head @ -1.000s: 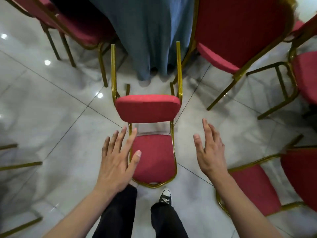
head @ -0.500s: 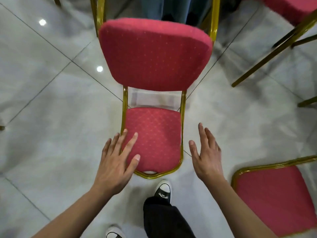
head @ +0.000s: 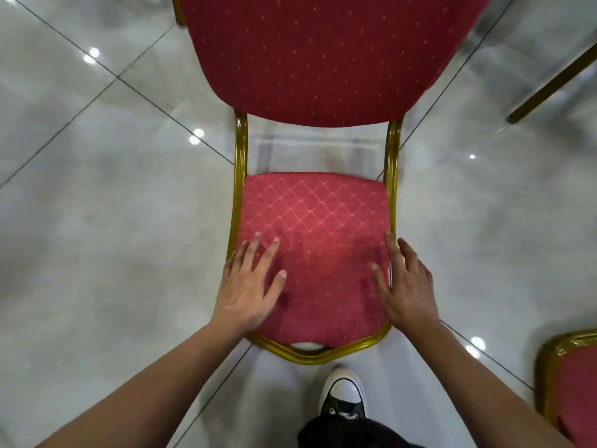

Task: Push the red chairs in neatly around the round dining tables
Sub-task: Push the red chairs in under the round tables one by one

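In the head view, a red chair [head: 315, 227] with a gold frame stood on the tiled floor [head: 97, 221] directly ahead. The left hand [head: 248, 286] and right hand [head: 405, 286] lay flat, fingers spread, on the seat's near edges, gripping nothing. A sneaker [head: 344, 396] stood just behind, and another chair [head: 571, 386] sat at right.

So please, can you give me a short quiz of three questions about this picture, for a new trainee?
1. True or false: both hands lie on the red chair seat.
2. The chair frame is: A) silver B) gold C) black.
3. What footwear shows below the seat?

Key:
1. True: left hand and right hand lie flat, fingers straight.
2. B.
3. A black sneaker with a white toe.
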A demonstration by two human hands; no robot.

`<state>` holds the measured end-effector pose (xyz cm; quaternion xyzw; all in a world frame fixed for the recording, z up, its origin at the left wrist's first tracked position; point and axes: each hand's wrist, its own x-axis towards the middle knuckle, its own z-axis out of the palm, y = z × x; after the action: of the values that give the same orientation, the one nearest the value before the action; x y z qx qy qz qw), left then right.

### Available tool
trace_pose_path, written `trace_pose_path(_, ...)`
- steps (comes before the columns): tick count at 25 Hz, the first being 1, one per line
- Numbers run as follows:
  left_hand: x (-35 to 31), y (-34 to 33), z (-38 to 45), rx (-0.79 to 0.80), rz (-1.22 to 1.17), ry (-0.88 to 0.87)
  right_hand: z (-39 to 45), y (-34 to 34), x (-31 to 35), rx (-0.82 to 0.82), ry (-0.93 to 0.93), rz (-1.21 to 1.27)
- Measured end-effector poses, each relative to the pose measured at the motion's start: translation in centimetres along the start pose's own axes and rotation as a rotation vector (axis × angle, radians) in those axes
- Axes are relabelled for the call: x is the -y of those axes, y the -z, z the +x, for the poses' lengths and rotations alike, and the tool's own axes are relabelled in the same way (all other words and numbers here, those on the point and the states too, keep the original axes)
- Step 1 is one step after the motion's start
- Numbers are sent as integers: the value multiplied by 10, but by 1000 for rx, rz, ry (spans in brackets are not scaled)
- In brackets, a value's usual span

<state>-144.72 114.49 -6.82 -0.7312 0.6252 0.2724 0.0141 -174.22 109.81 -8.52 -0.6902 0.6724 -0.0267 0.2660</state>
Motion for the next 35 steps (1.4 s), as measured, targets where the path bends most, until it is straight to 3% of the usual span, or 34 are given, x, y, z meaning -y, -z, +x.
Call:
trace_pose_path(7,41,-42,21,-52,3,118,7,-48,-16,-21,-102,-64)
trace_pose_path(11,56,-50,21,60,-315,324,1,-59,-24,82,-224,-22)
trace_pose_path(16,63,-51,21,124,-500,333,-4,-59,-24,171,-262,247)
trace_pose_path(21,59,-37,14,119,-375,327,-7,-46,-11,155,-257,201)
trace_pose_path(25,50,5,-12,37,-226,343,-24,-4,20,169,-258,156)
trace_pose_path(35,-21,198,-143,22,-58,416,-103,193,119,365,-417,62)
